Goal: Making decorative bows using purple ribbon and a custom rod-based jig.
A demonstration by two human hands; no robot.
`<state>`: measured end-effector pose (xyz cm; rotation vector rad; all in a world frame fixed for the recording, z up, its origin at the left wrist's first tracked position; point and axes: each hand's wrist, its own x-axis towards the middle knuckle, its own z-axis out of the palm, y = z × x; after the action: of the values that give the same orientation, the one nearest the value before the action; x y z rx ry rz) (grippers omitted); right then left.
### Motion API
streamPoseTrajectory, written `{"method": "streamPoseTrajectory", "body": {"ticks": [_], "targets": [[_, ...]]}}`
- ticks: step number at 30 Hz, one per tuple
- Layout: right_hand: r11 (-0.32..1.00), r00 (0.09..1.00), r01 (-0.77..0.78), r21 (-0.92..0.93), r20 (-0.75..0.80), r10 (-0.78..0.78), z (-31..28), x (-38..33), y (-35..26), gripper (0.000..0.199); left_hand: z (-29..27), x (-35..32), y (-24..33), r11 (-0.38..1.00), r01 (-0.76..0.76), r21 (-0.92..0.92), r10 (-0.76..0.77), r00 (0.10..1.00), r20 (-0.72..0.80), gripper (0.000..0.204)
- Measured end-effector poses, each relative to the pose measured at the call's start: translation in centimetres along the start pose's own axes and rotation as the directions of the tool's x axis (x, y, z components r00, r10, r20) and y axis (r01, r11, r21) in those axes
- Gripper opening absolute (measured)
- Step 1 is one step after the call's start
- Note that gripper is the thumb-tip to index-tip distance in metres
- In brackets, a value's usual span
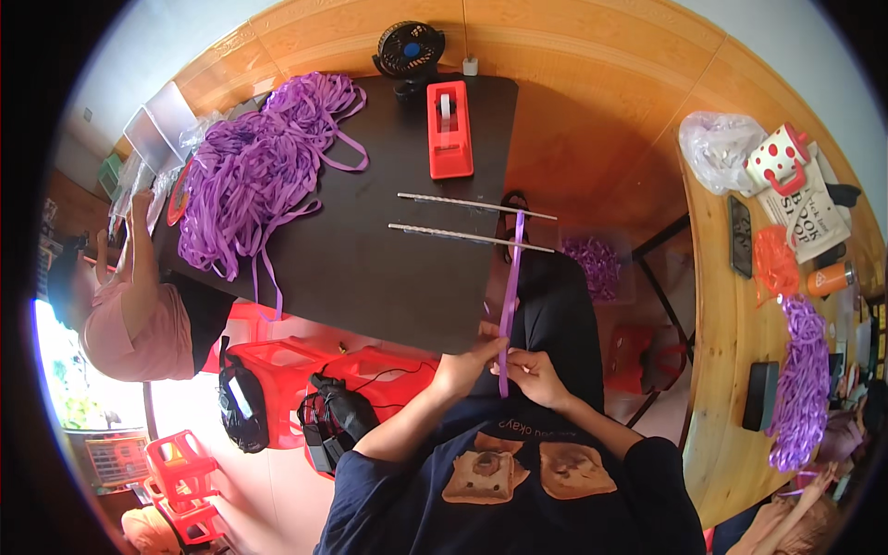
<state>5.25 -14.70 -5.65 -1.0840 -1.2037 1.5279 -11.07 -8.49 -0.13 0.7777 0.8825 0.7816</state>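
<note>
A purple ribbon (511, 291) stretches from two thin metal rods down to my hands. The upper rod (462, 203) and lower rod (453, 237) lie side by side, sticking out past the table's right edge, and the ribbon passes around or over them. My left hand (467, 368) is closed on the ribbon near its lower end, close to the table's near corner. Beside it, my right hand (540, 377) has its fingers pinched at the ribbon's lower part. The fingertips of both hands are partly hidden.
On the dark table (370, 277) sit a big purple ribbon heap (259, 171), a red tape dispenser (450, 129) and a small black fan (410, 51). A bin of purple ribbon (594, 266) stands below. A wooden table (726, 370) is at right; another person (139, 314) sits left.
</note>
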Motion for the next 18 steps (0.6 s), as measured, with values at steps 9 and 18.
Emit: {"method": "streamPoseTrajectory", "body": {"ticks": [9,18], "targets": [[0.992,0.990,-0.124,0.025,0.068,0.122,1.8,-2.4,1.7,0.009,-0.7,0.7,-0.5,0.997,0.063,0.048,-0.063,0.998,-0.010,0.012],[0.979,0.968,-0.205,-0.007,0.147,0.204,1.4,-2.1,-0.4,0.011,0.4,0.9,-0.6,0.987,-0.139,0.082,0.142,0.990,-0.027,0.027]]}}
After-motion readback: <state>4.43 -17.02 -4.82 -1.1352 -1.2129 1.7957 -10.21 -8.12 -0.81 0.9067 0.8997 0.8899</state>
